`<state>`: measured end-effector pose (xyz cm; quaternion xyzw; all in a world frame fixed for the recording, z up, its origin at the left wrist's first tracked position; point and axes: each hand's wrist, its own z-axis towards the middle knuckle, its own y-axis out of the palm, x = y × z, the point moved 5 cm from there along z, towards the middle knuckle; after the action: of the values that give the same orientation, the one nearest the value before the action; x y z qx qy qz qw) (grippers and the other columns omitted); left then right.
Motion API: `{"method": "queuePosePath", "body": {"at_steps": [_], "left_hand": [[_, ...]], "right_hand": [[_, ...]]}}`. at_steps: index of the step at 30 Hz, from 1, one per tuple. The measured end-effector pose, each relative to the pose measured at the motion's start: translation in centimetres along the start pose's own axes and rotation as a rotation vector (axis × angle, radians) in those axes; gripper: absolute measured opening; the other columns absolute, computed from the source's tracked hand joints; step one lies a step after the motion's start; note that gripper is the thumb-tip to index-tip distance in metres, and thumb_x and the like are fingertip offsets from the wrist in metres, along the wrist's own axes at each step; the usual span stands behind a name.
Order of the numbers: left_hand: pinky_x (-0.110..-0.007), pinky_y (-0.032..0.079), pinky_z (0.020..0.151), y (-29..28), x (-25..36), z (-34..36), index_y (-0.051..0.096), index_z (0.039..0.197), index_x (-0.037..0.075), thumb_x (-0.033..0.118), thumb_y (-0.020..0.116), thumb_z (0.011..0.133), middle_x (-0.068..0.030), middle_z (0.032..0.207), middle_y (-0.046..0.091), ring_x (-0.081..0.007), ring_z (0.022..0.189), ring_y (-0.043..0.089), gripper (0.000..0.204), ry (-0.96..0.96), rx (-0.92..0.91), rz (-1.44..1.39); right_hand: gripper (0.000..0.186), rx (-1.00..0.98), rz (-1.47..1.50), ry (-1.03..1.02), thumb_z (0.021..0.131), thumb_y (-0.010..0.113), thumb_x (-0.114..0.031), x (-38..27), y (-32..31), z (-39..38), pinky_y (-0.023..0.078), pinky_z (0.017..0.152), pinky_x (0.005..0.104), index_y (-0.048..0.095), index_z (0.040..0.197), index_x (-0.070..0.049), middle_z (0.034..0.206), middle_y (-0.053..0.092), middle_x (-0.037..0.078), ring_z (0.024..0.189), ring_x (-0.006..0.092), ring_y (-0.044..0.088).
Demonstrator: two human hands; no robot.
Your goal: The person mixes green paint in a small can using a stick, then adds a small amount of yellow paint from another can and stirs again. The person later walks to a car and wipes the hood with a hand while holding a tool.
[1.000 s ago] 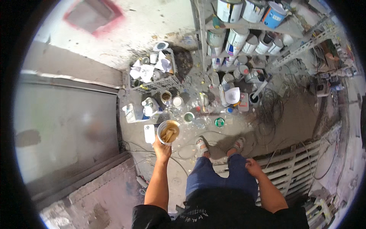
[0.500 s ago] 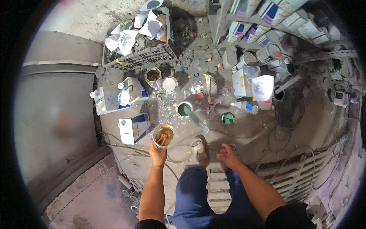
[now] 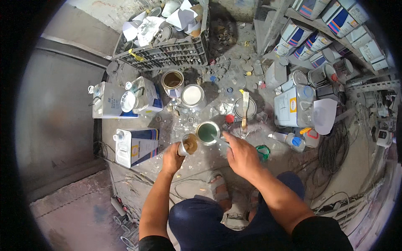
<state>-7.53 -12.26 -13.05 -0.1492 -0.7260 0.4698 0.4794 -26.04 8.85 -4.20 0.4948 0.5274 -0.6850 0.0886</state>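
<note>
My left hand is closed round a clear plastic cup of tan-brown paint, its mouth tipped toward the right. Just beside the cup stands an open can of dark green paint on the floor. A flat grey stir stick leans out of the can, and my right hand has closed on its upper end. The palm side of that hand is hidden. Right of the hand lies a green-smeared lid. Behind it a paintbrush rests across a closed can.
Cans of brown and white paint stand behind the green can. Rectangular metal jugs are at left, another jug at right. A black crate with scrap cups is at the back; cables coil at right.
I have leaned in toward the green can. My left hand brought the cup up beside it and tilted it. My right hand moved from above my foot to grip the stir stick.
</note>
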Motion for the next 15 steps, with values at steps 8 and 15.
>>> {"method": "queuePosePath", "body": {"at_steps": [8,15], "left_hand": [[-0.047,0.052,0.077,0.9,0.9,1.8,0.059,0.108,0.005,0.005,0.07,0.074,-0.0198,0.093,0.065,-0.0415,0.089,0.063,0.036,0.109,-0.077,0.172],[-0.047,0.052,0.073,1.9,1.6,3.1,0.057,0.098,0.007,0.008,0.068,0.075,-0.0177,0.084,0.064,-0.0382,0.084,0.063,0.025,0.161,-0.124,0.292]], "right_hand": [[0.053,0.156,-0.05,-0.209,0.086,0.057,-0.004,0.0,-0.6,4.0,0.052,0.065,0.0464,0.047,0.138,-0.005,0.085,0.067,0.016,0.076,0.0355,0.064],[0.058,0.244,0.005,-0.24,0.084,0.06,-0.004,-0.2,-1.3,3.9,0.052,0.066,0.0462,0.044,0.14,-0.001,0.083,0.066,0.016,0.078,0.0358,0.064]]}}
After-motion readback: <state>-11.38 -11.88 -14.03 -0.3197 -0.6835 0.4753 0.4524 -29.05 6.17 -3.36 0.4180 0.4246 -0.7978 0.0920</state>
